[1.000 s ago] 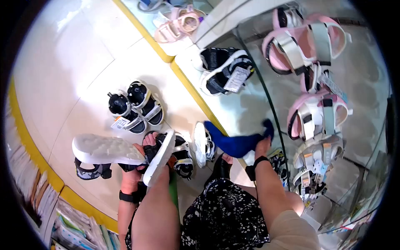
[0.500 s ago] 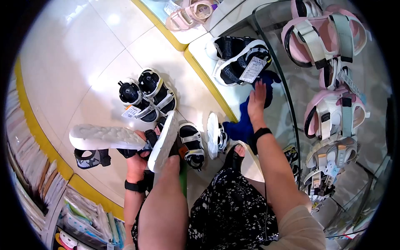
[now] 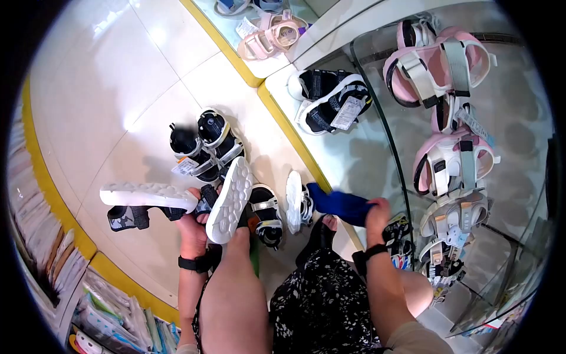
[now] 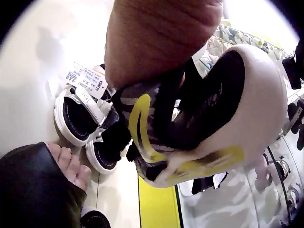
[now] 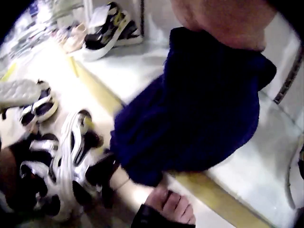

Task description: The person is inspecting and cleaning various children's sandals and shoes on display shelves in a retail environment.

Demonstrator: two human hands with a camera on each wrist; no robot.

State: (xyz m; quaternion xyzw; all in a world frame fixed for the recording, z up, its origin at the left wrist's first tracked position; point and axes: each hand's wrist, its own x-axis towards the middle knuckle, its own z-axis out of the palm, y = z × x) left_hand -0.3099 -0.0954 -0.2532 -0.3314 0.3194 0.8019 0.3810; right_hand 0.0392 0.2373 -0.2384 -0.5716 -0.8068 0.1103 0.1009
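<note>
My left hand [image 3: 192,229] grips a pair of sandals by their dark camouflage straps. One sandal [image 3: 147,196] lies sideways with its white sole up; the other's thick white sole [image 3: 231,202] faces me above my knee. The left wrist view shows the hand [image 4: 159,40] above a sandal [image 4: 259,102] with a yellow-marked white sole and dark lining. In my right hand [image 3: 377,217] is a dark blue cloth [image 3: 343,206], held at one end and stretching leftward over the shelf edge. It hangs in loose folds below the hand in the right wrist view.
Black-and-white sandals [image 3: 206,144] with a tag stand on the tiled floor, beside a single sandal [image 3: 266,215] and one on its side [image 3: 293,200]. Tagged black sandals [image 3: 333,100] rest on the low yellow-edged shelf [image 3: 300,154]. Pink sandals [image 3: 436,68] line the glass shelf at right.
My right hand went forward over the low shelf with the cloth, up to the tagged black sandals, then came back toward me with it. The left hand keeps its sandals, their soles slightly turned.
</note>
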